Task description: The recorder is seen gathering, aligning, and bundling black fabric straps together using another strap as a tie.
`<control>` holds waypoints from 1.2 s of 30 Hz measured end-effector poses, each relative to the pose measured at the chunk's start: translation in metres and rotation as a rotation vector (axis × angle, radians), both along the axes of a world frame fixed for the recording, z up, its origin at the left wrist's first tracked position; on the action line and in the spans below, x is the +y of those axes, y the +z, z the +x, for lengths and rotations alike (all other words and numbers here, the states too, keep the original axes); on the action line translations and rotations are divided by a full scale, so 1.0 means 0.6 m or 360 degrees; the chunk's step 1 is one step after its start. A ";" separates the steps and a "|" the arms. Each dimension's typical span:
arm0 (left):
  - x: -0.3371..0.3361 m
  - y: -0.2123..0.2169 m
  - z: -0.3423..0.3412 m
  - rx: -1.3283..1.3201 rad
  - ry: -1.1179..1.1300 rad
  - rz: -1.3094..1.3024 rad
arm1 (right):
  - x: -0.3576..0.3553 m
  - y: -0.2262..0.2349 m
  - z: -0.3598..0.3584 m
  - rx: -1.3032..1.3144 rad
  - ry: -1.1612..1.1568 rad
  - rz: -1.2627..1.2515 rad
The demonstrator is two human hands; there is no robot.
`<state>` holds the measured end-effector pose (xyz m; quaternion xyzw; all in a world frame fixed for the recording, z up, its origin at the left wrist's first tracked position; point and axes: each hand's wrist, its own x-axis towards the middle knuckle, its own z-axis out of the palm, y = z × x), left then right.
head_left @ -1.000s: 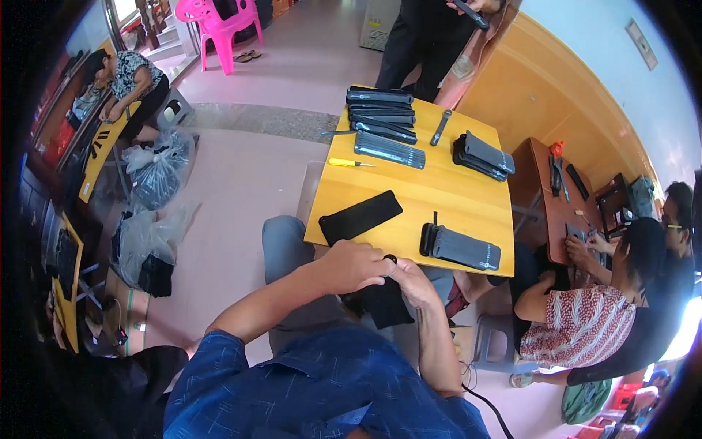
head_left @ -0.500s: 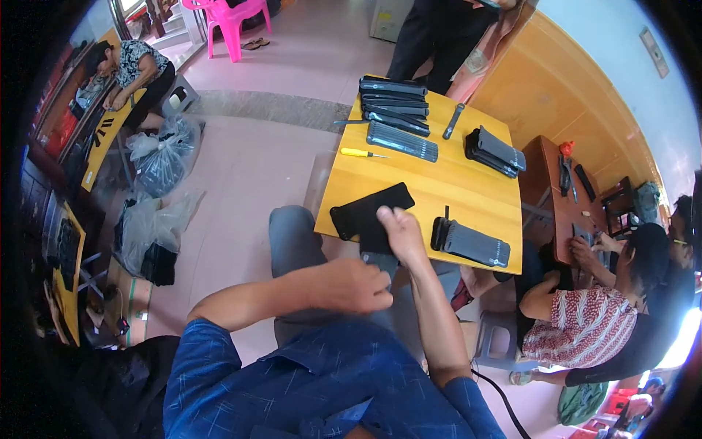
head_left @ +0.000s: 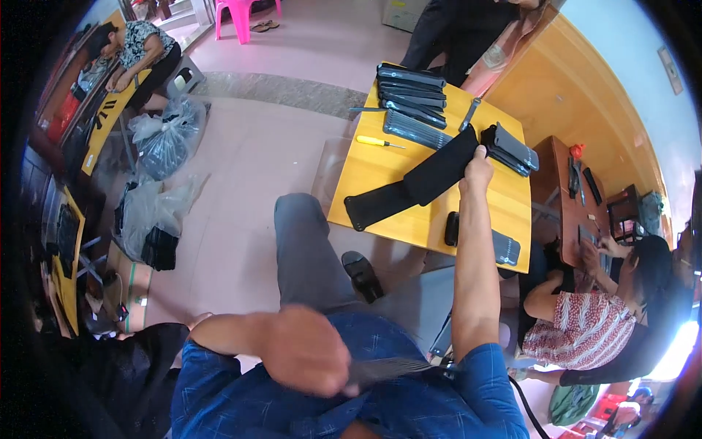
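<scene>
Your right hand (head_left: 478, 162) is stretched far out over the yellow table (head_left: 380, 170), fingers closed on the far end of the long black sleeve (head_left: 417, 184), which lies slantwise across the tabletop from near the front edge up to your grip. Your left hand (head_left: 306, 360) sits low by your chest, clenched round a dark ribbed strip (head_left: 387, 369) that shows blurred just to its right; what kind of piece it is cannot be made out. So you look to be at the pick-up step: one piece in the left, the sleeve being taken with the right. Just beyond your right hand lies a small pile of dark flat units (head_left: 512, 148), nearly touching your fingers, and behind it a bigger stack of dark ribbed slabs (head_left: 411, 86). A yellow-handled screwdriver (head_left: 379, 142) rests alone to the left of the sleeve, and one more dark unit (head_left: 488, 244) lies at the near right corner. The next move, as I judge it, calls for a clean lift of the sleeve's far end, clear of that small pile, then a draw toward your lap so the limp near end does not drag on the table edge. Another person in a patterned top (head_left: 578, 338) works at your right, well apart from your arm.
</scene>
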<state>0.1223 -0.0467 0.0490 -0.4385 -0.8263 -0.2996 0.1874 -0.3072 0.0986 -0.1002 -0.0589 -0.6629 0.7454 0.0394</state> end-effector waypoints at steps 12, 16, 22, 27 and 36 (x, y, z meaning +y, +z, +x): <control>-0.107 -0.127 -0.015 -0.0476 0.1474 0.2164 | -0.003 -0.083 0.119 -0.0317 0.0513 -0.0260; -0.118 -0.138 -0.028 -0.0554 0.1416 0.2321 | 0.000 -0.110 0.124 -0.0346 0.0463 -0.0227; -0.125 -0.165 -0.041 -0.0641 0.1363 0.2420 | -0.013 -0.101 0.145 -0.0394 0.0453 -0.0293; -0.124 -0.178 -0.050 -0.0666 0.1427 0.2353 | -0.017 -0.087 0.158 -0.0306 0.0422 -0.0208; -0.118 -0.178 -0.065 -0.0659 0.1429 0.2376 | -0.007 -0.071 0.154 -0.0327 0.0439 -0.0483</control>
